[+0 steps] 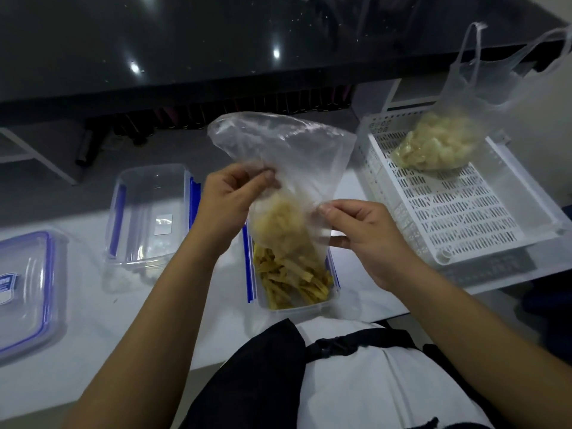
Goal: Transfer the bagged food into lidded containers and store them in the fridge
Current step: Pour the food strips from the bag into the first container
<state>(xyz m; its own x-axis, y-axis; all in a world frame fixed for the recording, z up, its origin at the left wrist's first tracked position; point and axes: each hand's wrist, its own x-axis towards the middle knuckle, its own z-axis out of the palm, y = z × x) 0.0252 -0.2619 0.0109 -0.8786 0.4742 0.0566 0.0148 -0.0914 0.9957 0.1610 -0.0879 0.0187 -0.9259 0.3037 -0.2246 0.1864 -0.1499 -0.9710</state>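
Spillage is the main risk: the bag (288, 168) hangs mouth-down over the box (294, 274), which stands at the desk's (77, 351) near edge, and its thin film could flop sideways so the pale clump (280, 218) lodged inside drops past the rim onto the desk or the person's lap. The left hand (230, 199) pinches the film high on one side between thumb and fingertips; the right hand (362, 230) pinches the opposite side lower down. Both grips are closed on the bag, none spread. Slick plastic may slip from such light pinches, I judge, and a sudden release of the clump could scatter the yellow strips (291, 277) already lying in the box.

Film is clear, crinkled and limp. The box is rigid clear plastic, rectangular, with blue clips along its long sides. A second box (148, 212) of the same make sits toward the far left, and a lid (28, 289) with a blue seal lies at the left edge. On the right, a white perforated tray (464, 212) holds another bag (439, 144) of pale chunks, handles standing up.
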